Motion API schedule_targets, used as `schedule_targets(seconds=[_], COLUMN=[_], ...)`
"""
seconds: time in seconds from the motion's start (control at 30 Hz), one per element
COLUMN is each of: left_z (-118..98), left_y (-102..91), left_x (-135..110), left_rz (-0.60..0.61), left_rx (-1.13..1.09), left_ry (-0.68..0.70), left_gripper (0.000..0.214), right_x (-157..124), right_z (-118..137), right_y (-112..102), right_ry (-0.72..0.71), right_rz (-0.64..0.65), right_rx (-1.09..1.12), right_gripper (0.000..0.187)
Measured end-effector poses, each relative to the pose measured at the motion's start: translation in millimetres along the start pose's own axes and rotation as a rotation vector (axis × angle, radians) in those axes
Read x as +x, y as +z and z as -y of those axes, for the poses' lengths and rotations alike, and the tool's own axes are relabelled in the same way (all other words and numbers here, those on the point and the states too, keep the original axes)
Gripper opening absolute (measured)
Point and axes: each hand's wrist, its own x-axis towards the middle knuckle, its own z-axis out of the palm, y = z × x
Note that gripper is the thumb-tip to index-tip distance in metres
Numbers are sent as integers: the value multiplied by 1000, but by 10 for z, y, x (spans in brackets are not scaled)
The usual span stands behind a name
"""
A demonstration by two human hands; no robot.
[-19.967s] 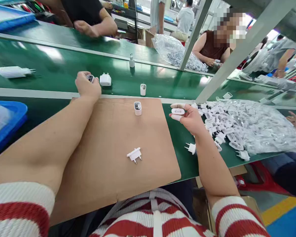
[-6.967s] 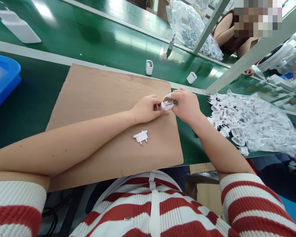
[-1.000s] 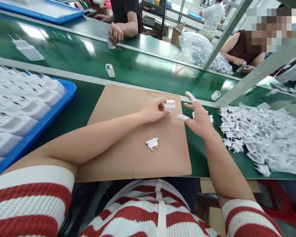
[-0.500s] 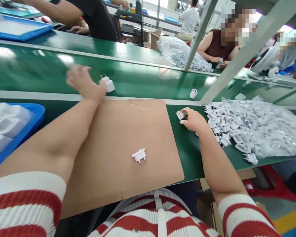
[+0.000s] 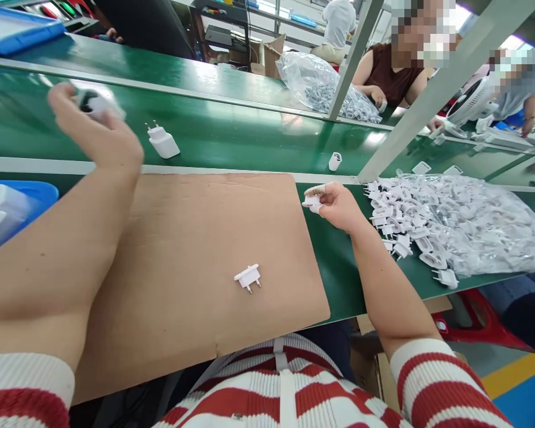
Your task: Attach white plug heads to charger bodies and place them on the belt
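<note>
Your right hand [image 5: 339,207] pinches a plug piece [image 5: 311,201]; your left hand [image 5: 104,135] curls round a blurred white case [image 5: 103,107] over the green bench [image 5: 249,134], its grip unclear. You seem to be collecting parts; next calls for securing the case. Nearby sits a charger [image 5: 164,142]; a loose plug [image 5: 248,276] lies on cardboard [image 5: 191,238].

No legible text anywhere from where I'm standing. Can't make out a single label, brand, number or sign here.
</note>
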Motion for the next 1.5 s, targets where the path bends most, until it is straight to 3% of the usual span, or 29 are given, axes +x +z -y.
schedule_targets(seconds=[0.07,0.23,0.33,0.4,0.47,0.53,0.57,0.67,0.7,0.77,0.87,0.93,1.07,1.23,1.5], left_z=[-250,-715,-842,-857,-837,-803,-786,-754,-749,-745,-729,-707,-694,-767,-790], left_y=[25,9,-63,-104,-134,-154,-160,-143,-125,-78,-22,-13,-38,-60,-70], left_x=[-308,-1493,-1961,-2047,-1997,-1890,-1838,-1769,-1778,-1819,-1862,-1858,-1870,-1960,-1956], left_rz=[25,632,716,770,840,920,981,1188,1203,1113,952,972,1008,909,864], left_rx=[-221,-557,-517,-448,-391,-373,-378,-430,-446,-468,-488,-512,-548,-530,-493], left_ry=[92,179,209,172,163,210,239,279,263,195,140,160,157,168,280], left_gripper=[56,65,60,74,103,124,122,90,80,71,89,86,47,45,38], right_x=[-37,-150,-158,-154,-161,-185,-199,-237,-242,-239,-218,-218,-285,-382,-366], right_z=[88,292,262,209,176,183,199,263,280,298,308,325,397,480,594], right_y=[54,130,198,272,348,399,410,388,368,327,316,368,564,682,603], right_ry=[-1,15,-46,-60,-42,-46,-68,-138,-132,-92,-57,-75,-208,-467,-576], right_rz=[59,216,213,157,150,168,171,152,143,96,-19,-73,-102,-79,-20], right_rx=[158,260,236,245,224,132,65,-179,-248,-319,-207,-52,68,-227,-579], right_gripper=[30,30,18,24,37,38,34,24,27,30,32,31,22,25,20])
